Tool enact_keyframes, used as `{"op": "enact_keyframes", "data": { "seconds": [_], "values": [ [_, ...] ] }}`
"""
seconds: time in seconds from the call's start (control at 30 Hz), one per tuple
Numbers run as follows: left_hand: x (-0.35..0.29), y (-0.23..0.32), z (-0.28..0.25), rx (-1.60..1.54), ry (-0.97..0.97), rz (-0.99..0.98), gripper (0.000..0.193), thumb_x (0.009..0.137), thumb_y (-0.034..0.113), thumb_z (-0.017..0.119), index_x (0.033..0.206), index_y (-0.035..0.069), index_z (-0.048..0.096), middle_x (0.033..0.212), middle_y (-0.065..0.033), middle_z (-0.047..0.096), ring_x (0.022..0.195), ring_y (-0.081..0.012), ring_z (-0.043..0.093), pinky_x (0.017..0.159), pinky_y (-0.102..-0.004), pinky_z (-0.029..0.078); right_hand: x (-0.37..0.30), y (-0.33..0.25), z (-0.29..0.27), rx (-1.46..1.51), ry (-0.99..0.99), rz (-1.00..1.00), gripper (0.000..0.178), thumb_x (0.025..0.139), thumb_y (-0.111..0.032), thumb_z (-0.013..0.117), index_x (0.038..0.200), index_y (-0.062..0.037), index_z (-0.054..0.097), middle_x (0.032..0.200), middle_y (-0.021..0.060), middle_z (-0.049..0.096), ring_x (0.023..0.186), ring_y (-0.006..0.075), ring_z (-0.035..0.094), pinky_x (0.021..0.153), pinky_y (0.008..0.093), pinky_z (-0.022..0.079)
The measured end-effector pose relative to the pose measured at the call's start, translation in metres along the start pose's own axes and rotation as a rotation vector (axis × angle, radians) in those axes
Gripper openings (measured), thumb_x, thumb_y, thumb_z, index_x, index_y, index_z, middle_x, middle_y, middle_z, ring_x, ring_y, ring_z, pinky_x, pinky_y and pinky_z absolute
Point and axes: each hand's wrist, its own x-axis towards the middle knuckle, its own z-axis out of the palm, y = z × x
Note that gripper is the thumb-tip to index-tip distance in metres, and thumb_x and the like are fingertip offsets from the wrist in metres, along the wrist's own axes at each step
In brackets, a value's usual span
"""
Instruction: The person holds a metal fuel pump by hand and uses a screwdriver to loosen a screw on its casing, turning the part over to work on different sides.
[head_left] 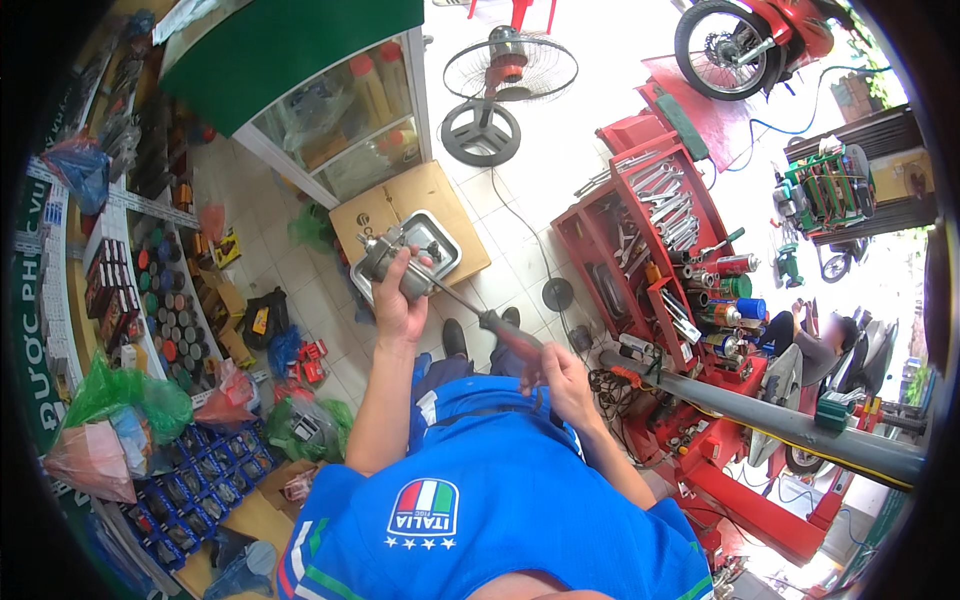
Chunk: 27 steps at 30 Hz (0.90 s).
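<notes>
The left hand (pixel 397 312) has its grip wrapped around a silvery metal part (pixel 378 262), a compact body with knobbly fittings, held up in front of the person and a little to the left. The right hand (pixel 563 385) has its fingers closed around the butt end of the screwdriver (pixel 508 335), whose shaft slants away toward the far left and ends at the metal part. Whether the tip sits in a screw is too small to tell.

The sharing looks sensible: with no clamp on the piece, the left hand probably serves as the vice, while a grip at the back of the handle leaves the right hand room to twist.

Beyond the metal part, a shallow pale tray (pixel 455 232) rests on a cardboard box (pixel 385 198) on the tiled floor, with small dark pieces (pixel 432 250) lying in it. It is likely set there so that loose bits land inside its rim (a sound habit over tiles).

To the right stands a red tool cart (pixel 570 225); its wrenches (pixel 672 205) lie massed in an upper tray, presumably for quick picking. Spray cans (pixel 735 285) cluster at its near end, and a fan (pixel 482 130) stands on the far side.
</notes>
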Motion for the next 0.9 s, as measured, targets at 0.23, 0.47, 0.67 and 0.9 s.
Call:
{"op": "enact_keyframes", "data": {
  "seconds": [0.23, 0.47, 0.67, 0.9],
  "values": [
    [0.006, -0.025, 0.032, 0.043, 0.008, -0.008, 0.037, 0.090, 0.010, 0.070, 0.124, 0.007, 0.056, 0.097, -0.0093, 0.066, 0.084, -0.0188, 0.065, 0.077, -0.0323, 0.056, 0.008, -0.029, -0.023, -0.042, 0.081, -0.010, 0.037, 0.102, -0.020, 0.054, 0.130, 0.0025, 0.048, 0.097, 0.0128, 0.064, 0.083, 0.0159, 0.065, 0.076, 0.0297, 0.055],
    [0.016, -0.059, 0.075, 0.023, -0.002, 0.006, 0.036, 0.089, 0.011, 0.072, 0.122, 0.011, 0.057, 0.096, -0.0077, 0.066, 0.082, -0.0206, 0.066, 0.072, -0.0330, 0.056, 0.011, -0.041, -0.083, 0.140, -0.056, -0.098, 0.032, 0.099, -0.007, 0.058, 0.125, 0.0035, 0.044, 0.104, 0.0159, 0.066, 0.087, 0.0186, 0.068, 0.082, 0.0299, 0.057],
    [0.017, -0.090, 0.109, 0.097, -0.069, 0.060, 0.038, 0.091, 0.012, 0.070, 0.125, 0.007, 0.055, 0.097, -0.0096, 0.065, 0.083, -0.0214, 0.066, 0.076, -0.0321, 0.057, 0.027, -0.040, -0.127, 0.101, -0.002, -0.052, 0.032, 0.105, -0.022, 0.049, 0.123, 0.0045, 0.053, 0.101, 0.0127, 0.064, 0.081, 0.0175, 0.067, 0.074, 0.0307, 0.056],
    [0.016, -0.113, 0.122, 0.150, -0.045, 0.103, 0.045, 0.087, 0.010, 0.073, 0.127, 0.012, 0.052, 0.096, -0.0097, 0.065, 0.081, -0.0208, 0.067, 0.073, -0.0331, 0.056, 0.027, -0.051, -0.156, 0.165, -0.037, -0.176, 0.031, 0.105, -0.020, 0.049, 0.126, 0.0026, 0.044, 0.096, 0.0131, 0.063, 0.080, 0.0186, 0.066, 0.073, 0.0311, 0.058]
  ]
}}
